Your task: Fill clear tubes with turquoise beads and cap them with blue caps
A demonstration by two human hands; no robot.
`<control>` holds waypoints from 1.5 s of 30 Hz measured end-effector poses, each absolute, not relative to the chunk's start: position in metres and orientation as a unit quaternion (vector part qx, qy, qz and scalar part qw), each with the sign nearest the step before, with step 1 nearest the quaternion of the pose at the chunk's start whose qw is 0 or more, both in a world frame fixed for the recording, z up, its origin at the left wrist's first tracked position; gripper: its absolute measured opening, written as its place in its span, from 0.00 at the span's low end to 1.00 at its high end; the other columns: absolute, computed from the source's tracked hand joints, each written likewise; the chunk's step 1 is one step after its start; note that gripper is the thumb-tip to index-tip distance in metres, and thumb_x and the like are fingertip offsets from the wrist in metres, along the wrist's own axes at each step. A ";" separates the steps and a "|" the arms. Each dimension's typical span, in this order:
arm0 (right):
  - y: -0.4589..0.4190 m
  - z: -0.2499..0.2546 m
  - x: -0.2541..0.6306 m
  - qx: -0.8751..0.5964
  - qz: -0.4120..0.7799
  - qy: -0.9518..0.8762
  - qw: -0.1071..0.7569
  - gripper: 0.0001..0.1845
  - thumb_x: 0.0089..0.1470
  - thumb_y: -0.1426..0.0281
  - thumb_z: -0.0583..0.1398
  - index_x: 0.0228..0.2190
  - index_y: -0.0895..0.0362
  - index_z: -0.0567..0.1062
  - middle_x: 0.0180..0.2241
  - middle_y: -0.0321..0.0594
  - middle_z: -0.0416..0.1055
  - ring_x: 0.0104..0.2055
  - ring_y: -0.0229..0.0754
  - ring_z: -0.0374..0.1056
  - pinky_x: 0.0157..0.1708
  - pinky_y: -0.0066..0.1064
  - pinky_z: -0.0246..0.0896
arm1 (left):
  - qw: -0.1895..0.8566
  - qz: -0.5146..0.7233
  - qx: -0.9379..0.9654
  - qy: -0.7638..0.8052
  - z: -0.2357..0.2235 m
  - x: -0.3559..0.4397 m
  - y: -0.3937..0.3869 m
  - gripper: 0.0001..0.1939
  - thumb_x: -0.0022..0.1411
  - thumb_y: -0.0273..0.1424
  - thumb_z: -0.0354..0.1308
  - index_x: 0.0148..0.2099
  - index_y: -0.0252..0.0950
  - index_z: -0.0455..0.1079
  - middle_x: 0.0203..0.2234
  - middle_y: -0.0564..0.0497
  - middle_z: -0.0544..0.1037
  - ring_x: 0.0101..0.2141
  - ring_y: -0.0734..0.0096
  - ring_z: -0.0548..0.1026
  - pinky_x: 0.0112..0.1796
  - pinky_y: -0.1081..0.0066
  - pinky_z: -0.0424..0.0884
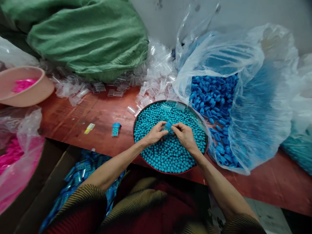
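Note:
My left hand [156, 134] is closed around a small clear plastic container with a blue cap [168, 126]. The fingertips of my right hand [184, 136] pinch the blue cap at its right side. Whether the cap is fully seated I cannot tell. Both hands are just above a round red-rimmed tray [168, 172] of turquoise beads [168, 159]. A capped container of beads [116, 129] stands on the red table [102, 112], left of the tray.
Clear plastic sleeves [158, 78] lie behind the tray. On the right, a plastic bag [260, 107] spills blue caps [212, 97]. A green sack [90, 39] is at the back; a pink basin [31, 91] is far left. Filled containers [83, 172] lie below the table edge.

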State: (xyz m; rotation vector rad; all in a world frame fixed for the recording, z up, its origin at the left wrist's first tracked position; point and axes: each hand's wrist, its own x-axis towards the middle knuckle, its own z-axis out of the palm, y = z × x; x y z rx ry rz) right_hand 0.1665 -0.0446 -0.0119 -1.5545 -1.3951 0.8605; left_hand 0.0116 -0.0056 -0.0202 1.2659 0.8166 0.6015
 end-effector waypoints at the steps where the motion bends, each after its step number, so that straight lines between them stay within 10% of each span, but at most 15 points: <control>1: -0.045 -0.010 0.166 -0.620 0.336 -0.570 0.422 0.10 0.51 0.64 0.57 0.26 0.56 0.75 0.21 0.34 0.69 0.23 0.36 0.63 0.26 0.27 0.59 | 0.687 0.271 0.565 0.368 -0.020 0.011 -0.007 0.22 0.55 0.30 0.55 0.52 0.36 0.57 0.32 0.54 0.69 0.21 0.82 0.65 0.19 0.79 0.61; 18: -0.052 -0.003 0.186 -0.532 0.402 -0.651 0.363 0.09 0.49 0.67 0.59 0.31 0.56 0.78 0.27 0.36 0.74 0.30 0.39 0.68 0.33 0.31 0.64 | 0.632 0.293 0.586 0.412 -0.021 0.011 -0.017 0.15 0.57 0.29 0.52 0.48 0.36 0.62 0.21 0.59 0.61 0.16 0.83 0.59 0.17 0.80 0.58; 26: -0.048 -0.003 0.187 -0.509 0.611 -0.380 0.472 0.29 0.37 0.63 0.68 0.43 0.56 0.71 0.32 0.37 0.74 0.28 0.39 0.71 0.26 0.34 0.70 | 0.667 0.231 0.613 0.355 -0.012 -0.002 -0.016 0.17 0.60 0.33 0.52 0.51 0.39 0.57 0.25 0.58 0.65 0.17 0.84 0.63 0.18 0.81 0.62; 31: -0.049 -0.006 0.174 -0.585 0.497 -0.438 0.468 0.28 0.46 0.58 0.62 0.47 0.58 0.70 0.35 0.42 0.75 0.27 0.41 0.71 0.25 0.35 0.70 | 0.632 0.253 0.641 0.354 -0.008 0.003 -0.020 0.26 0.60 0.32 0.51 0.60 0.39 0.51 0.28 0.55 0.67 0.22 0.79 0.64 0.24 0.76 0.67; 36: -0.064 -0.002 0.161 -0.585 0.296 -0.673 0.344 0.29 0.55 0.57 0.55 0.54 0.58 0.65 0.48 0.50 0.70 0.48 0.51 0.69 0.45 0.42 0.66 | 0.556 0.333 0.679 0.344 -0.009 0.009 -0.024 0.26 0.59 0.30 0.51 0.60 0.37 0.56 0.43 0.48 0.72 0.38 0.69 0.70 0.44 0.67 0.68; 40: -0.073 -0.001 0.150 -0.603 0.185 -0.734 0.252 0.45 0.48 0.55 0.61 0.60 0.63 0.53 0.51 0.59 0.64 0.45 0.57 0.69 0.37 0.45 0.69 | 0.585 0.332 0.646 0.360 -0.004 0.010 -0.027 0.23 0.58 0.29 0.51 0.57 0.35 0.59 0.37 0.50 0.73 0.35 0.70 0.71 0.39 0.70 0.68; 45: -0.075 -0.008 0.141 -0.618 0.120 -0.731 0.265 0.42 0.46 0.54 0.60 0.56 0.66 0.56 0.43 0.57 0.67 0.38 0.56 0.70 0.30 0.43 0.68 | 0.618 0.326 0.604 0.384 0.005 0.012 -0.029 0.15 0.57 0.29 0.52 0.47 0.34 0.62 0.24 0.56 0.68 0.26 0.76 0.66 0.30 0.75 0.64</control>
